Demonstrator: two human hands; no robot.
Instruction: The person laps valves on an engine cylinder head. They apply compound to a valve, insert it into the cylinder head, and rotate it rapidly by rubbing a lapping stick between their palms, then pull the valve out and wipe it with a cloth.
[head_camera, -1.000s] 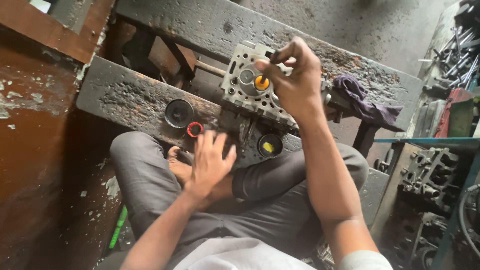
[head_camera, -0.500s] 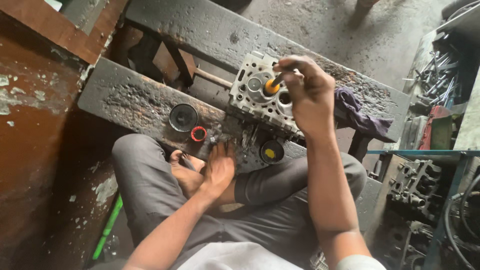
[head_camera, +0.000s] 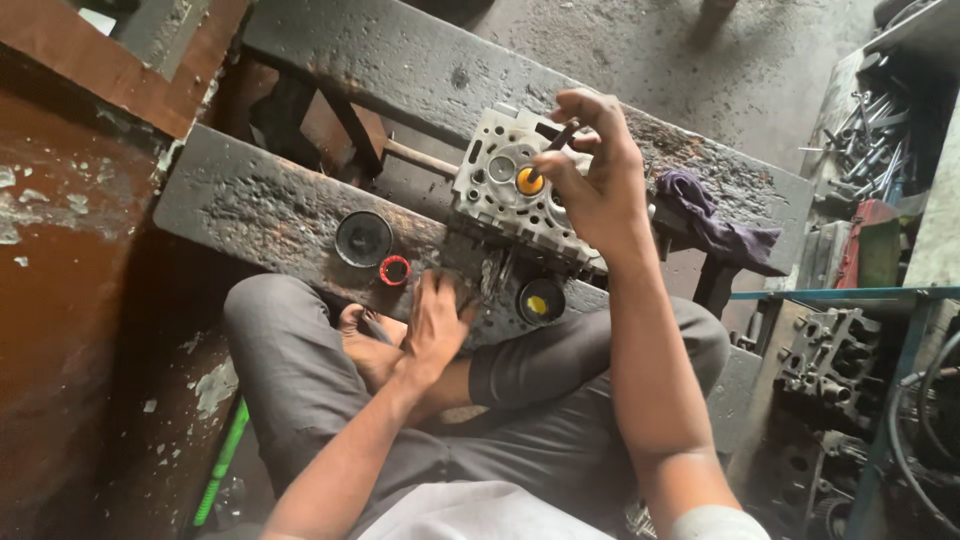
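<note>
The right hand pinches a thin dark tool, its orange tip in the grey cylinder head on the surface. The left hand lies flat, fingers spread, beside a red ring and round black tin.

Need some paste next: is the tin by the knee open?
Open: the tin shows yellow paste inside, no lid on it.

A crumpled purple cloth rag lies on the grimy dark desk. A round black lid and small red ring sit just beside each other. A grey metal engine block rests on the floor, well apart.
</note>
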